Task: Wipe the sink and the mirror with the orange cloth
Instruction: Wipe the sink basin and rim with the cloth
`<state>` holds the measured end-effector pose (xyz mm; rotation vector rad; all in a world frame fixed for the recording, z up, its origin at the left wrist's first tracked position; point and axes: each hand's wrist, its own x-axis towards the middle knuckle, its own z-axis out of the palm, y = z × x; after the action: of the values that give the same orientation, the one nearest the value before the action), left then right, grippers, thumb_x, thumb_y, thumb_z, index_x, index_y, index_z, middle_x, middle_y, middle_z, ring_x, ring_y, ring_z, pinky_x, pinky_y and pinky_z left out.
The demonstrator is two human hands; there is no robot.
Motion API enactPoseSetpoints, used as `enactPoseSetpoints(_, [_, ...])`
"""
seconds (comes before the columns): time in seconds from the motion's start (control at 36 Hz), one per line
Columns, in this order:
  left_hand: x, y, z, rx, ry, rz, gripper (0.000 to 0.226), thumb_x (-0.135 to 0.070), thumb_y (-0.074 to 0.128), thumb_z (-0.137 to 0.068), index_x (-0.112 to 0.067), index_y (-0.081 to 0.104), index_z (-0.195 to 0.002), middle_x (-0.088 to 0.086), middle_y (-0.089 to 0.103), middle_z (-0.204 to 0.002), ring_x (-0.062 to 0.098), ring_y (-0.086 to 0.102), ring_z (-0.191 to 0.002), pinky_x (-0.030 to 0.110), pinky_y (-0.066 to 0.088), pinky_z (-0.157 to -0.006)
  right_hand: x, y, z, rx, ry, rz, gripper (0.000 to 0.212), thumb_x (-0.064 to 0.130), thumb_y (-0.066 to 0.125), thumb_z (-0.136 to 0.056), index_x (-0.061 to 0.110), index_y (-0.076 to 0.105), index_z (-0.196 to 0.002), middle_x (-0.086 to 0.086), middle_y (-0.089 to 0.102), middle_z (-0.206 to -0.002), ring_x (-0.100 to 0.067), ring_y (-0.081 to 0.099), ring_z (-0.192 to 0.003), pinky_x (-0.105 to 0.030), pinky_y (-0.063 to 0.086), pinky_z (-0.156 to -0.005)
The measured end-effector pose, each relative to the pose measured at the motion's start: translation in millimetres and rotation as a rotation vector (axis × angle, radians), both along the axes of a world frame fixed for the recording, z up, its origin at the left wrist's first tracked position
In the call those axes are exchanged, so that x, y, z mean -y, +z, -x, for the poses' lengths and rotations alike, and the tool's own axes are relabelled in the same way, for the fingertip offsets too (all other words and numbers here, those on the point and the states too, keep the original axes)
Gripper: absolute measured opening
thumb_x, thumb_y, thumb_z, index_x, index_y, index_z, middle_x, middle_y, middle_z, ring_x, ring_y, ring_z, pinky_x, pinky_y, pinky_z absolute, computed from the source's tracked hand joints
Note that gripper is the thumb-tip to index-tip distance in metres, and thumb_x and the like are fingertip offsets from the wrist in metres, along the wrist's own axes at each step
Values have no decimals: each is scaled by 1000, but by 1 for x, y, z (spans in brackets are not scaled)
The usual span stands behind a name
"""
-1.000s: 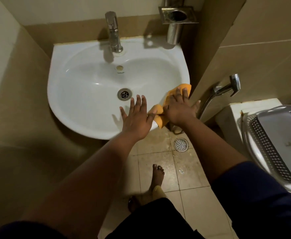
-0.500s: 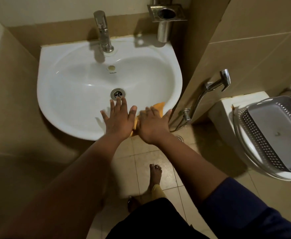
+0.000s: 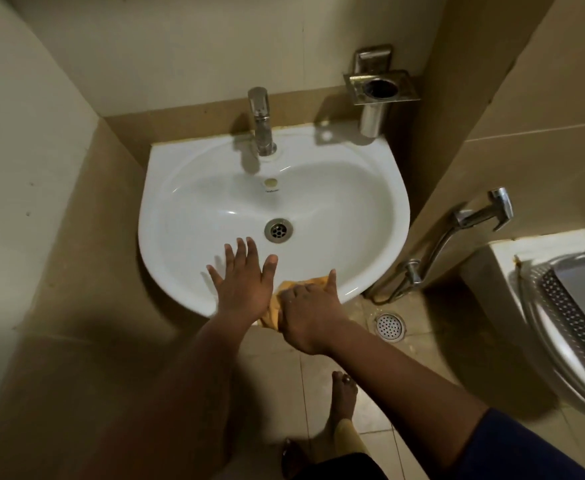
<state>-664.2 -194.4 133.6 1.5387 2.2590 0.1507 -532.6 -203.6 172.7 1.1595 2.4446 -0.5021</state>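
Observation:
A white sink (image 3: pixel 187 188) hangs on the tiled wall, with a chrome tap (image 3: pixel 261 123) at the back and a metal drain (image 3: pixel 278 230) in the bowl. My right hand (image 3: pixel 310 311) presses the orange cloth (image 3: pixel 273 311) on the sink's front rim; most of the cloth is hidden under the hand. My left hand (image 3: pixel 244 282) lies flat with spread fingers on the front rim, just left of the cloth. No mirror is in view.
A steel holder (image 3: pixel 379 95) is fixed to the wall at the sink's back right. A spray hose (image 3: pixel 471 223) hangs on the right wall. At far right stands a toilet tank (image 3: pixel 533 244) with a metal basket (image 3: pixel 568 317). A floor drain (image 3: pixel 389 326) and my foot (image 3: pixel 343 396) are below.
My right hand has slid the cloth leftward along the front rim from the sink's right edge. My left hand has moved left too. The camera has tilted up.

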Motion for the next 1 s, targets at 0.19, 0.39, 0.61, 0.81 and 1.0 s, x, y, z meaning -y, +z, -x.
enactPoseSetpoints(0.19, [-1,-2,9,-58,16,-1,66,-53,9,-95,-19,-2,-150,1,-6,-159,21,-14,-145,53,-12,-112,11,-2,8,-24,56,10,62,44,33,-98,10,19,-148,-15,23,-154,-33,19,-142,-61,0,-112])
enactPoseSetpoints(0.39, [-3,-1,32,-118,82,-2,66,-53,12,-96,-16,2,-150,3,-1,-159,23,-10,-146,54,-9,-113,1,0,47,-87,59,141,54,43,32,-99,3,37,-135,-22,41,-139,-36,39,-128,-50,33,-102])
enactPoseSetpoints(0.61, [-5,3,51,-144,162,7,67,-52,13,-95,-13,6,-150,7,3,-159,27,-6,-146,54,-4,-114,-4,-7,52,-164,59,264,59,43,32,-100,5,25,-145,-18,21,-154,-37,20,-142,-49,25,-112])
enactPoseSetpoints(0.81, [-8,1,64,-159,211,-17,64,-47,18,-97,-11,13,-149,10,8,-158,29,-1,-146,53,-1,-115,0,-12,46,-195,186,184,62,39,32,-101,5,12,-149,-17,12,-157,-35,13,-144,-49,20,-115])
enactPoseSetpoints(1.0, [-16,2,77,-100,280,-78,58,-39,24,-99,-6,22,-147,15,17,-156,32,5,-145,51,2,-115,-5,-29,100,-287,128,255,56,32,34,-101,9,19,-150,-21,9,-156,-42,7,-143,-52,18,-116])
